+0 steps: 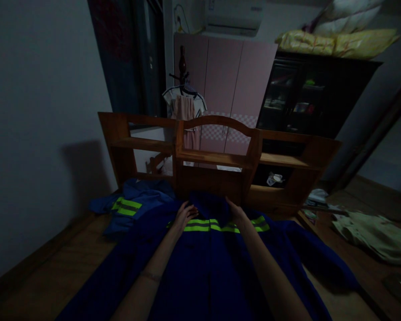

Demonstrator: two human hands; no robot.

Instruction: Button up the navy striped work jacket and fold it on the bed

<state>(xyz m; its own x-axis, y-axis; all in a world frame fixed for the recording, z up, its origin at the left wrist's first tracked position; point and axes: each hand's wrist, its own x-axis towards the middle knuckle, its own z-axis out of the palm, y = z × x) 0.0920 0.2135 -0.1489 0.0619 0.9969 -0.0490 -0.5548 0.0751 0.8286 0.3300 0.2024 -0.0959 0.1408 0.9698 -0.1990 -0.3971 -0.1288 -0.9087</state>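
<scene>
A dark blue work jacket with lime-yellow and grey reflective bands lies spread out, front up, its collar toward the wooden headboard. Its sleeves reach out to both sides. My left hand rests at the left side of the collar, fingers stretched and a little apart. At the collar's right side, my right hand has its fingers closed on the cloth; the fingertips are partly hidden. Another blue garment, with a similar reflective band, lies crumpled beyond the jacket's left shoulder.
Behind the collar stands the wooden headboard with open shelves. A wall bounds the left side. Pale cloth lies at the right. Farther back are a pink wardrobe, a clothes stand and a dark cabinet.
</scene>
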